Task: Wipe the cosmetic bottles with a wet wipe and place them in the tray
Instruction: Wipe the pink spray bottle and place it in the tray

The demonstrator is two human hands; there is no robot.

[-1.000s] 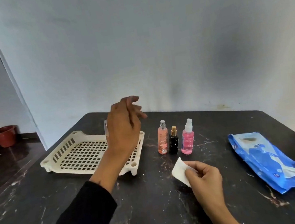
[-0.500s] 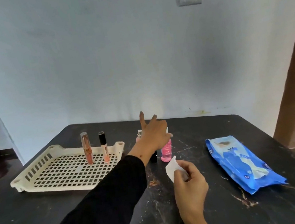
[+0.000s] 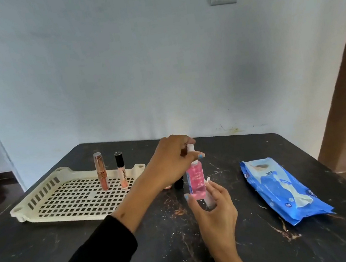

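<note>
Two hands working on one pink spray bottle above the dark marbled table.

I am pinching the white cap of the clear plastic spray bottle of pink liquid with my left hand, fingers curled round the top, and holding it upright. My right hand is curling round the bottle's lower part, pressing a white wet wipe against its side. Two slim tubes are already standing upright in the cream slotted plastic tray at left: a rose-gold lipstick tube and, just beside it, a peach gloss tube with a black cap. A small black bottle is showing partly behind my left wrist. A blue wipe packet is lying flat at right.
</note>
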